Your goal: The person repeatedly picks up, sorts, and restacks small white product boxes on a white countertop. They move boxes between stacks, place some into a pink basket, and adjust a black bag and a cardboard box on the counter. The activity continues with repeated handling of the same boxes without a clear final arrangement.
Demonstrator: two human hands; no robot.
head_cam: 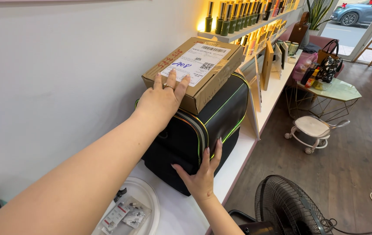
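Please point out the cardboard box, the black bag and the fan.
cardboard box (220, 72): head view, its brown top beside the label.
black bag (220, 111): head view, its side panel.
fan (288, 206): head view, its wire grille.

White bench (238, 163) along the wall, running from lower left of the frame to upper right. Directly on it: black zip case with green piping (203, 130) at centre, round clear tray (149, 198) holding small packets (125, 215) at lower left, leaning flat boards and frames (260, 74) beyond the case toward upper right
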